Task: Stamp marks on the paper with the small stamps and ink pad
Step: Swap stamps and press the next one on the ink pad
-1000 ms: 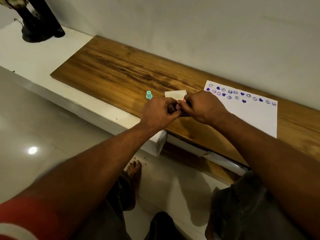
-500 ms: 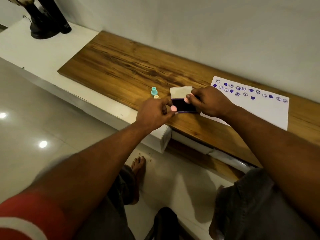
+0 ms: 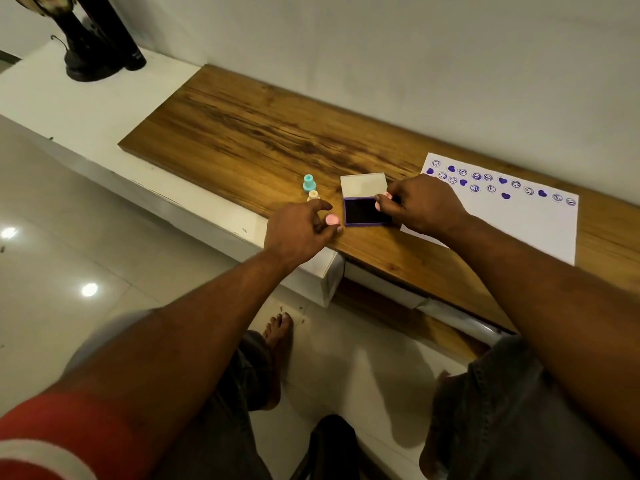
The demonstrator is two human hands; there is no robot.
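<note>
Along the wall runs the wooden desk (image 3: 259, 133), and everything for the task lies on its right half. Farthest right is the paper (image 3: 519, 233), flat, with rows of purple hearts and faces across its top part and the lower part bare. Just left of it sits the ink pad (image 3: 363, 213), open near the front edge, its dark pad facing up and its lid (image 3: 363, 184) folded back.

The right hand (image 3: 427, 207) has curled fingers pinching the pad's right edge, while its forearm crosses over the paper's near left corner. The left hand (image 3: 298, 232), just left of the pad, appears to pinch a pink stamp (image 3: 332, 220) between thumb and fingertips. Behind that hand stand a teal stamp (image 3: 308, 183) and a cream stamp (image 3: 313, 194), close together and untouched.

Several things could go wrong. The pad lies close to the desk's front edge, so a hard press from the stamp could push it off if the right hand's light hold slips. The pink stamp is tiny and held only at the fingertips; fumbled there, it would likely drop to the floor. The forearm over the paper may drag the sheet, or smear marks if the ink is wet.
</note>
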